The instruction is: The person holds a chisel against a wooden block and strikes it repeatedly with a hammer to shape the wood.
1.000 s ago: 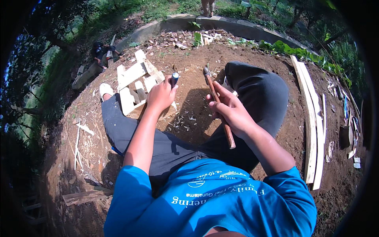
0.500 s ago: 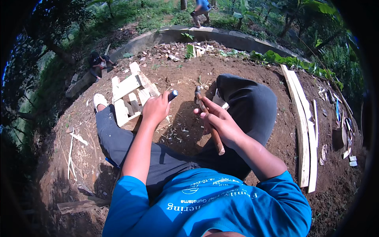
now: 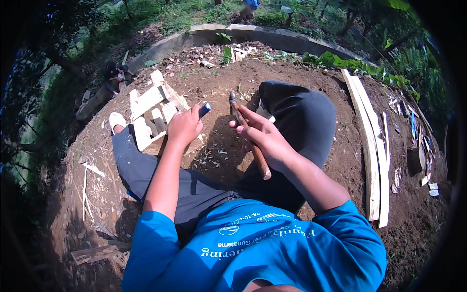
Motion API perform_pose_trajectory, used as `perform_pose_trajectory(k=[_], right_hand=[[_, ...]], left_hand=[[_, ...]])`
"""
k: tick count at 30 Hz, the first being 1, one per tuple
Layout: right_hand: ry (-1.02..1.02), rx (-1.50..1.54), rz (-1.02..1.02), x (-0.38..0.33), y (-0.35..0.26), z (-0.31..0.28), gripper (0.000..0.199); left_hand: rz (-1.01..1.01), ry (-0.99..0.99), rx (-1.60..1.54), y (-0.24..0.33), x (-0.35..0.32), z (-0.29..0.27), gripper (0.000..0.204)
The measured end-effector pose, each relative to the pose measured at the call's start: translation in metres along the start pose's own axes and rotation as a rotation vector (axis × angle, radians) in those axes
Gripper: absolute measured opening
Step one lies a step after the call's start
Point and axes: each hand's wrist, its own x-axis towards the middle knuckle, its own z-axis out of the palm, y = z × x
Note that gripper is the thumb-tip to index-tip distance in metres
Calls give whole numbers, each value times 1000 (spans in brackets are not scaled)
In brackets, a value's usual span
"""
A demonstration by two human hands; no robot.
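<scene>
**Bare earth mound, seated worker with hammer and small wooden frame**

Reddish-brown packed dirt, crumbly and scattered with wood chips, ringed by a curved concrete kerb (image 3: 272, 36) and green foliage. Seated on it, legs in dark grey trousers, blue shirt in the foreground.

Compared with a second ago: both hands raised a little and drawn closer together, hammer head tilted up nearer the left fist. Reads as readying a strike, not yet landing one.

Left hand (image 3: 184, 127) clenched around a slim dark tool with a blue tip (image 3: 205, 109), possibly a chisel or marker; hard to tell. Right hand (image 3: 262, 138), just right of the left hand, wrapped around a hammer (image 3: 248, 136): smooth brown wooden handle, dull metal head pointing up.

Pale wooden frame (image 3: 148, 114), rough-sawn slats nailed crosswise, touching the left hand's far side, resting against the left leg. Long pale planks (image 3: 372, 151) well to the right of the hammer. White shoe (image 3: 116, 119) just left of the frame.
</scene>
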Motion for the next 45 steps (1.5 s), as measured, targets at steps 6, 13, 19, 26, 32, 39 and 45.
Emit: perform_pose_trajectory(k=[6,13,19,26,32,39,45], right_hand=[[-9,56,3,-5,-1,-2,77],[1,23,-27,-4,-6,0,75],[16,6,-12,-3,0,1,78],[3,6,-47,-4,2,0,75],[-46,16,-12,-6,-1,1,79],[-62,4,-21,-3,1,-2,78],[-9,28,-20,-5,1,1,78]], left_hand=[[6,-12,18,1,-1,1,31],[-7,6,13,-1,5,-2,31],[-209,-2,-201,0,10,-7,42],[-144,-43,-382,-20,33,-20,40],[-183,-118,-451,-26,54,-31,40],[-234,-219,-458,-18,61,-36,47],[-30,-204,-372,-31,44,-17,49]])
